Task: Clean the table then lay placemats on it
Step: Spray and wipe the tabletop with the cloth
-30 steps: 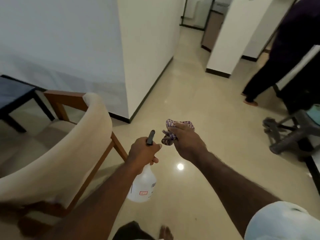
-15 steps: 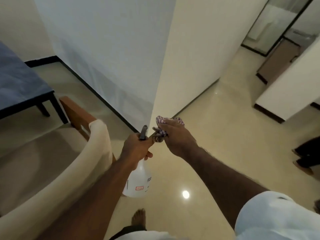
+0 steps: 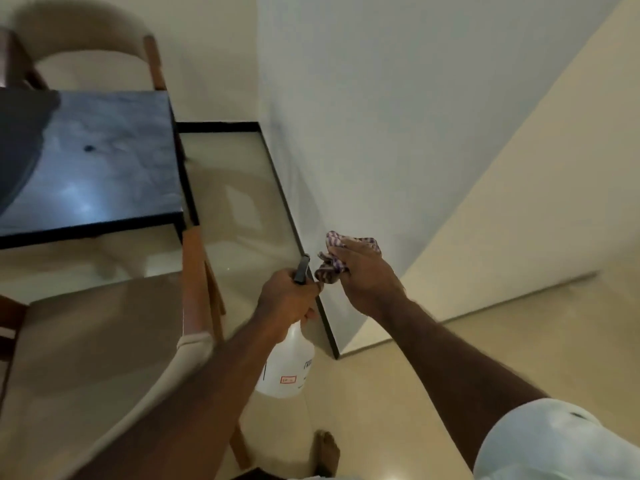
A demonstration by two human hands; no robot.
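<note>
My left hand (image 3: 289,299) grips the black trigger head of a white spray bottle (image 3: 287,365), which hangs below my fist over the floor. Just to its right, my right hand (image 3: 363,275) holds a bunched checked purple-and-white cloth (image 3: 330,268); the two hands almost touch. The dark marble-topped table (image 3: 93,157) with a black frame stands at the upper left, well away from both hands. No placemats are visible.
A cream upholstered chair (image 3: 104,358) with a wooden frame sits at the lower left between me and the table. A second chair (image 3: 93,39) stands behind the table. A white wall corner (image 3: 346,168) with black skirting juts out ahead. The floor is glossy beige tile.
The view has swung left: the hallway and the other person are gone, and the table and both chairs have come into sight. Both hands keep the same hold on bottle and cloth.
</note>
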